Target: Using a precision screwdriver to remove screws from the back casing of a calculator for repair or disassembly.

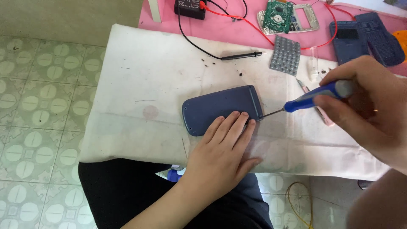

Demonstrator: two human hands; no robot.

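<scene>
I see the rounded dark blue plastic device shell (220, 109) lying face down on the stained white cloth (140, 85), and I take that shell as my landmark throughout; my left hand (220, 154) lies flat and spread, its fingertips pressing on the shell's near edge to hold it steady, the palm resting on the cloth just below it; my right hand (366, 101) is curled in a pinch around the blue-handled slim screwdriver (313, 96), whose thin metal shaft runs leftward and down so that its tip meets the shell's near right corner; I cannot tell whether the tip sits in a screw head or in the seam, since the spot is too small to read.

I judge the step in hand to be working at a fastener or joint at that corner of the shell; the next move seems to call for steady downward pressure from the left fingers while the right hand turns or levers the tool with little sideways force, as a slip could score the plastic or skid toward the fingertips just beside the tip.

Beyond the shell lies a black probe with its black lead (241, 55); beyond and to the right sit a grey dimpled rubber keypad mat (285, 55), a green circuit board (277, 16) and further dark blue casing parts (366, 36) on a pink cloth (237, 32).
</scene>
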